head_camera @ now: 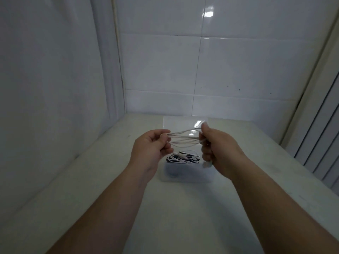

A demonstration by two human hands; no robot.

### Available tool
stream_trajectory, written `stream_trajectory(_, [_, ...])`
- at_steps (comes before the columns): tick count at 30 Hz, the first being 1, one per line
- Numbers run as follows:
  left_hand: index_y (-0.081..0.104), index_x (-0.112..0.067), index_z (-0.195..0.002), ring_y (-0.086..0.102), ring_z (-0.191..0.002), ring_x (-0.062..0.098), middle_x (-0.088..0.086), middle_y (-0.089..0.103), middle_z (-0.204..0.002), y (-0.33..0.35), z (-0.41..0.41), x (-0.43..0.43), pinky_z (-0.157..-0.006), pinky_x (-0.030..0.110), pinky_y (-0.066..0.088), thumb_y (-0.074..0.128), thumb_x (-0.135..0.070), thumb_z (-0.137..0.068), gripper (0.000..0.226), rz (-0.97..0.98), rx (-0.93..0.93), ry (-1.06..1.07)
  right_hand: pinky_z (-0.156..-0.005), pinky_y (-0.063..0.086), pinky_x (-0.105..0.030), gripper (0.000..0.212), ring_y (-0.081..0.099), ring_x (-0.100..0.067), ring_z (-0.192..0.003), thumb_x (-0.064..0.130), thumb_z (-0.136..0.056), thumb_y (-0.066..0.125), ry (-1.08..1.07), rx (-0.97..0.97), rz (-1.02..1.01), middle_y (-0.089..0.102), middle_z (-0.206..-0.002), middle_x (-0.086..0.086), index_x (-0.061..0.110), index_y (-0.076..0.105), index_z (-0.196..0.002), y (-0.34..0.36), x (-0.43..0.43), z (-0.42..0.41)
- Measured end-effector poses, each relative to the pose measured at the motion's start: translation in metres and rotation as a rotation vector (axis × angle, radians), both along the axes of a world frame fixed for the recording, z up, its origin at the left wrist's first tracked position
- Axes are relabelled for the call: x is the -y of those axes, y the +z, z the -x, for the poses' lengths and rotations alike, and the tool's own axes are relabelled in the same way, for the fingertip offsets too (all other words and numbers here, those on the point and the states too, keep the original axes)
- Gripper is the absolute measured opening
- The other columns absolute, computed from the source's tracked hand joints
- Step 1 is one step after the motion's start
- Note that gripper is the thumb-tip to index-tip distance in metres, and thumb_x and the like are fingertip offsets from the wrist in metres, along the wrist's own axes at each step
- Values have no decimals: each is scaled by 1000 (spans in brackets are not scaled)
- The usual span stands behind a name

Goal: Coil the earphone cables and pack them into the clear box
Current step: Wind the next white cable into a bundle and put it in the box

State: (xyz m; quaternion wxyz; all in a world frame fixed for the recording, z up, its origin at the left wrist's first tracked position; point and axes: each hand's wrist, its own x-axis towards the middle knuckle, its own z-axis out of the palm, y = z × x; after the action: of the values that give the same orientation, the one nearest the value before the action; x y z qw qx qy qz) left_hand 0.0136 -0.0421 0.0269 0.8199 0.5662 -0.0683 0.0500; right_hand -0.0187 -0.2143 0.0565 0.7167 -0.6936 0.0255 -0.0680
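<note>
Head view: left hand [153, 143] and right hand [213, 143] pinch a white cable [184, 138] stretched left-right, directly above the clear box [183, 176], which lies nearer.

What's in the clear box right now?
A bundle of black and white cables lies inside the clear box. The right hand covers the box's right end, so anything there is hidden.

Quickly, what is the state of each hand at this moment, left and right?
Left hand: closed, pinching one end of the looped white earphone cable.
Right hand: closed, gripping the other end of the same cable.
</note>
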Motion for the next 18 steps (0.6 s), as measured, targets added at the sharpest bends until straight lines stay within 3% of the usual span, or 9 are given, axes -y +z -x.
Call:
stream_trajectory(2, [70,-18,-85,60,-60,0,1,67,-76,-7,-13,2,-54,15,47,58,-3,-91,20,-201,14,120,-49,30,-26,42,34,-13,-47,46,-98,47,-24,45,216,42,-59,2,15,57,-70,0,1,-16])
stream_trajectory(4, [70,-23,-81,64,-69,2,-3,70,-77,-14,-23,2,-66,17,45,62,-6,-89,21,-387,58,214,-53,33,-25,42,40,-13,-52,49,-97,45,-22,57,462,47,-62,4,19,59,-71,-3,4,-27])
stream_trajectory(8, [74,-24,-85,65,-80,8,-9,71,-80,-25,-30,5,-76,22,44,66,-14,-86,13,-815,142,179,-53,33,-24,40,44,-13,-55,47,-98,46,-7,11,697,49,-62,2,18,60,-73,-14,8,-41])
stream_trajectory(11, [75,-24,-94,64,-89,12,-6,73,-93,-26,-29,5,-78,25,46,63,-25,-88,13,-1115,219,178,-58,37,-26,38,52,-19,-66,41,-98,47,77,-70,1045,56,-70,-3,11,64,-82,-21,0,-47])
stream_trajectory(13, [75,-24,-94,64,-91,17,-3,73,-96,-24,-29,6,-77,28,47,60,-28,-89,16,-1218,245,185,-68,40,-27,37,53,-24,-77,40,-99,43,106,-145,1206,59,-83,-9,10,61,-88,-26,-6,-50])
stream_trajectory(15, [74,-23,-92,64,-91,20,-1,73,-95,-23,-28,7,-76,30,47,59,-27,-90,16,-1248,256,185,-71,41,-28,34,53,-26,-79,39,-99,41,52,-173,1211,62,-90,-13,11,58,-88,-30,-6,-53])
stream_trajectory(18, [75,-23,-94,62,-88,14,-3,73,-96,-24,-26,6,-72,24,41,61,-23,-89,14,-1170,249,188,-68,39,-25,35,56,-29,-80,35,-95,48,-101,-111,1234,64,-87,-14,7,64,-83,-30,-3,-55])
